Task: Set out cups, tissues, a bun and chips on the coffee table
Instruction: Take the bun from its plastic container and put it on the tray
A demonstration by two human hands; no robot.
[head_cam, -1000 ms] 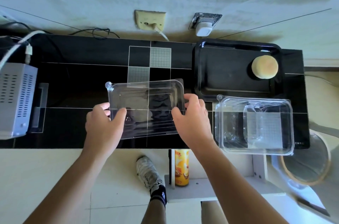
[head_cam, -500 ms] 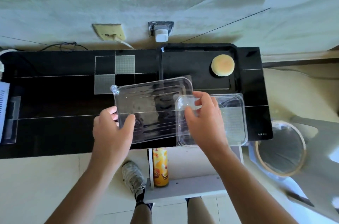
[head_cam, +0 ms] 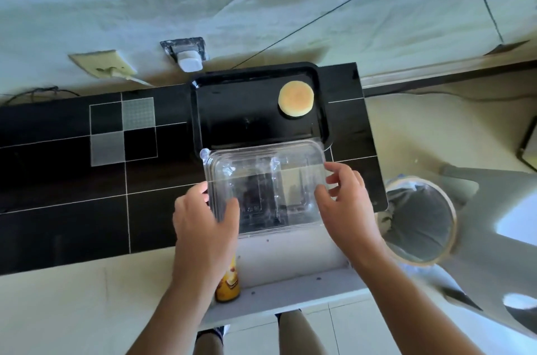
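- Bun (head_cam: 295, 98) first: it sits on the black tray (head_cam: 250, 110), in the far right corner, and nothing touches it. That part of the job looks done.
- The tray rests on the black table (head_cam: 72, 180), near its right end and close to the wall.
- A clear plastic box (head_cam: 264, 186) is at the near edge of the table, just in front of the tray. It looks like one clear piece lying on top of another, like a lid on a box. I cannot tell if it has snapped shut, or if anything is inside.
- The left hand (head_cam: 203, 218) pinches the left side of the box, thumb on top and fingers hidden behind it.
- The right hand (head_cam: 345, 203) is at the right side of the box. Its fingers are bent and a little apart, with the tips on the edge. It looks like a loose hold, not a tight squeeze.
- A yellow can (head_cam: 228, 282), maybe the chips, stands on a white shelf (head_cam: 290, 282) below the table, partly hidden by the left arm. It is not on the table yet.
- No cups or tissues can be seen anywhere.
- So I think one thing is set out, and the cups, tissues and chips are still left to do.
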